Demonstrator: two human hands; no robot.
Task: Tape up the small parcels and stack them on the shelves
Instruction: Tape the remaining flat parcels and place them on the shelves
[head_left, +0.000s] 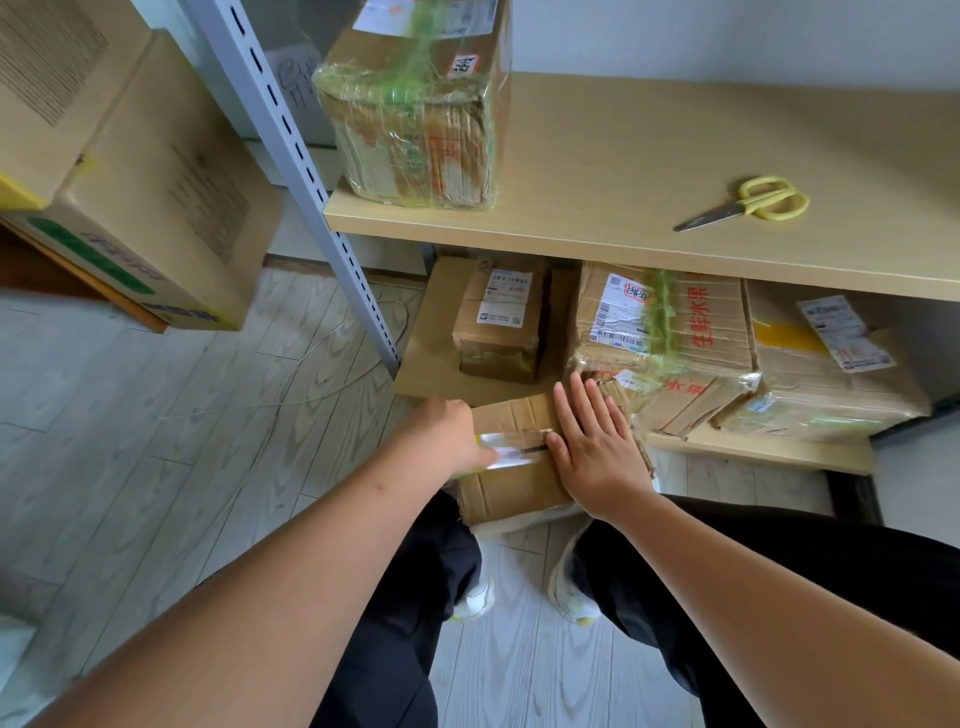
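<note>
Right hand (597, 447) lies flat with straight, spread fingers on the top of a small cardboard parcel (511, 467) just below the centre of the frame, its thumb at the end of a shiny strip of clear tape (519, 449) that runs across the parcel's top seam. Left hand (449, 434) sits at the parcel's left edge, on the other end of the tape; its fingers curl down over that edge, though whether they grip anything I cannot tell. The parcel rests over the person's knees, just in front of the lower shelf (769, 449). On that shelf stand a small labelled box (501, 325) and two larger taped boxes to its right. At upper centre, the upper shelf (649, 171) carries a film-wrapped box (415, 104) and, well to the right, yellow-handled scissors (748, 202).
</note>
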